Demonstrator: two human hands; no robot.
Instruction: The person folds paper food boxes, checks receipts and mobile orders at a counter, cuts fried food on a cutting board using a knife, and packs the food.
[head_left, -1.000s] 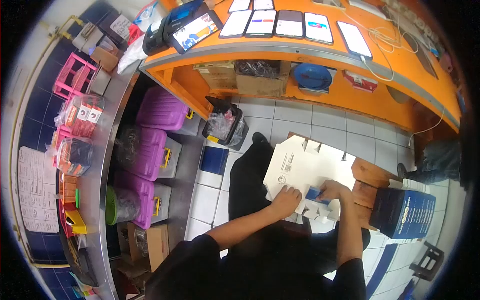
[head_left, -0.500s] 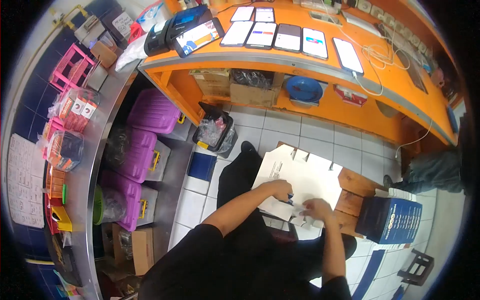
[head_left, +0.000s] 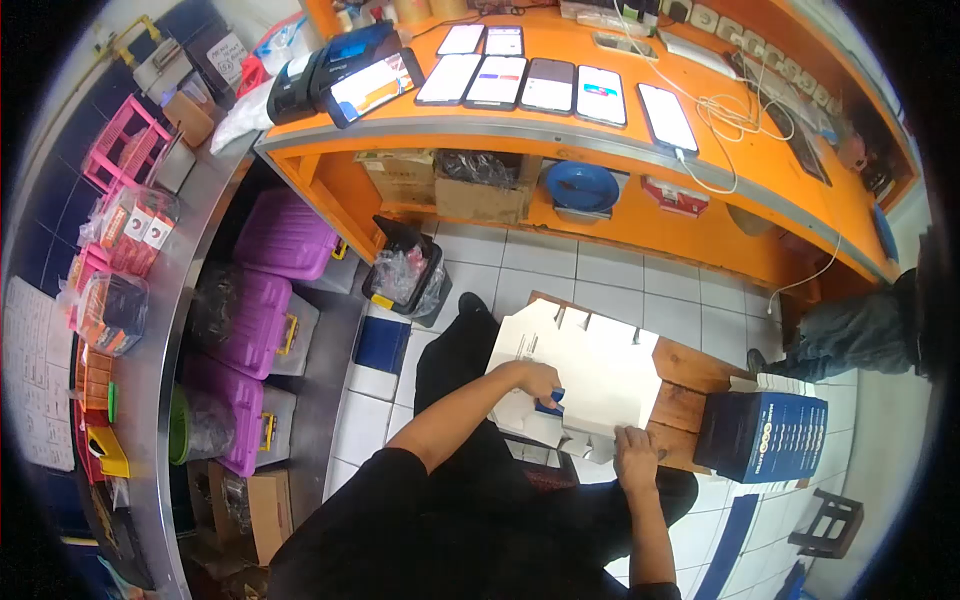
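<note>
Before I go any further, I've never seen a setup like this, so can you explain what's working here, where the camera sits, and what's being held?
There is no machine: two bare hands are at work. One camera, worn on the person's head, looks forward and down. A pale cardboard sheet lies on a wooden surface. The left hand is on the sheet at a small blue patch; whether it grips or presses, I can't tell. The right hand touches the sheet's near right corner. Dark blue printed cardboard is at the surface's right end. Beyond, phones lie on an orange counter.
</note>
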